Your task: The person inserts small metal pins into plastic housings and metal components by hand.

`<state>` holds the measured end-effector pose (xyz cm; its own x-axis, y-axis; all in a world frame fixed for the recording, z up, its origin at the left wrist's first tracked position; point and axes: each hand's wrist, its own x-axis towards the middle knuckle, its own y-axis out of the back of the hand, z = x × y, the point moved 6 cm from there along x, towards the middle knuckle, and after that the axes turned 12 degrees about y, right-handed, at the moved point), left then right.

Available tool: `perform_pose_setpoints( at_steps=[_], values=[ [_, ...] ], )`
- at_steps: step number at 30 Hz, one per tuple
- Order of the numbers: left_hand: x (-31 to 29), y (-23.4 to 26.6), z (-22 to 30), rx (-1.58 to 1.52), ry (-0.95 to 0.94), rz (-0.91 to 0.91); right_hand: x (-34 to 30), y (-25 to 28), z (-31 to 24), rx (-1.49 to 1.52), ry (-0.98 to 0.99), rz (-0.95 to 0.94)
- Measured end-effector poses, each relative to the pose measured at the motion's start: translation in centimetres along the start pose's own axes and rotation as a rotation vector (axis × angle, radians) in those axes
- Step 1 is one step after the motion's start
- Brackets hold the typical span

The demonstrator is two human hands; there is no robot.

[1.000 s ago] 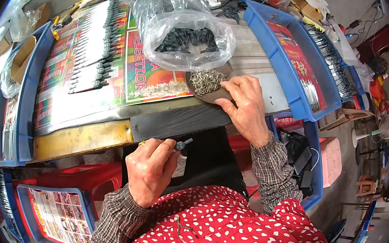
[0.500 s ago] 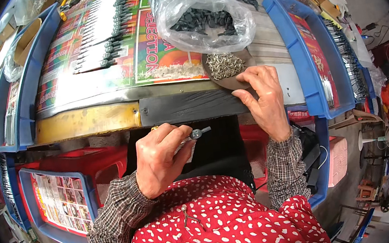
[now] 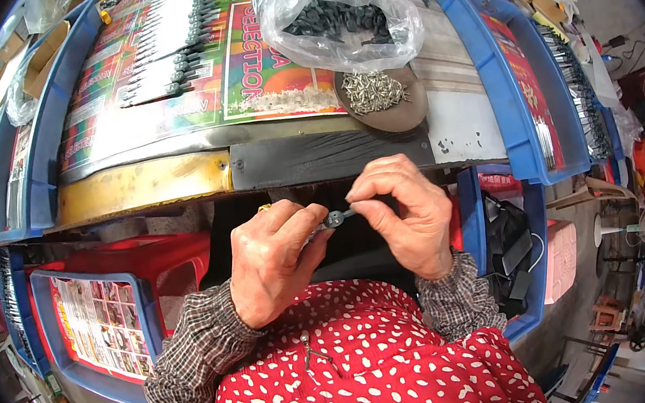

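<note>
A small dark-grey, round-headed part (image 3: 333, 219), held before the desk (image 3: 325, 158), looks light, stiff and slick, best gripped by its body, where the left hand (image 3: 269, 259) pinches it. The right hand (image 3: 409, 211) brings narrowed fingers to its right tip, their contents unclear; farther right sits a round brown dish (image 3: 402, 117) of silvery metal pieces (image 3: 373, 90).

You're in a workshop: beyond your hands (image 3: 275, 256) (image 3: 413, 215), a bench (image 3: 325, 157) bears metal bits (image 3: 373, 90) and bagged parts (image 3: 337, 18), crates (image 3: 488, 79) either side.
</note>
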<state>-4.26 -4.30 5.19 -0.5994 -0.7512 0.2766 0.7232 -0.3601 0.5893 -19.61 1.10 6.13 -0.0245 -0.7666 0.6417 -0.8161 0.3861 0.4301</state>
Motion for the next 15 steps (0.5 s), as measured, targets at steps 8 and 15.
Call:
perform_pose_setpoints(
  at_steps=[8,15],
  values=[
    [-0.5,0.0,0.6,0.030,-0.064,0.020,-1.0,-1.6,0.1,0.140,-0.073,-0.036],
    [-0.9,-0.1,0.6,0.072,-0.100,0.058,-1.2,-1.9,-0.8,0.009,0.005,-0.030]
  ],
)
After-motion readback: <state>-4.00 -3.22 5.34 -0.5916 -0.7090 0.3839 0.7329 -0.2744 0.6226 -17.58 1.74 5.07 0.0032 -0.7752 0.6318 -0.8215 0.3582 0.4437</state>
